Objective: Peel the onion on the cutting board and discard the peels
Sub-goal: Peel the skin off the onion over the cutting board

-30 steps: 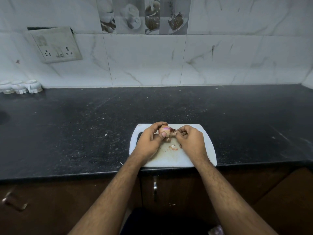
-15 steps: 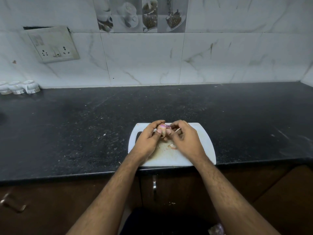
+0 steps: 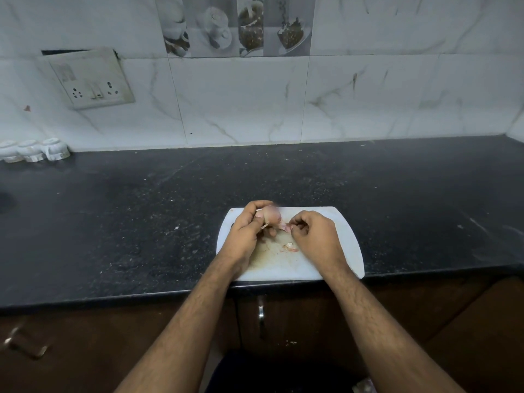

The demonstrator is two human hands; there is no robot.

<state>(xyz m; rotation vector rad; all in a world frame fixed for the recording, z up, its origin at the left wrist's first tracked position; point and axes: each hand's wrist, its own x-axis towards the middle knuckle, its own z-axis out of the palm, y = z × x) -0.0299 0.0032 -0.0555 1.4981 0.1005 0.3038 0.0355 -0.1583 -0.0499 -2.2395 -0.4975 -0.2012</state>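
Observation:
A small pinkish onion [image 3: 271, 217] is held just above the white cutting board [image 3: 343, 236] by my left hand [image 3: 247, 233], whose fingers wrap around it. My right hand [image 3: 314, 236] sits a little to the right of the onion, its fingertips pinched on a thin strip of peel [image 3: 285, 226] that stretches back to the onion. A loose scrap of peel [image 3: 289, 247] lies on the board between my hands. The onion is blurred and partly hidden by my fingers.
The board lies at the front edge of a black stone counter [image 3: 141, 222]. Three small white cups [image 3: 31, 150] stand at the far left by the tiled wall. A socket plate [image 3: 90, 80] hangs on the wall. Dark cabinet doors with a handle [image 3: 261, 313] are below.
My right hand has pulled away to the right from the onion, drawing a strip of peel with it. My left hand keeps hold of the onion.

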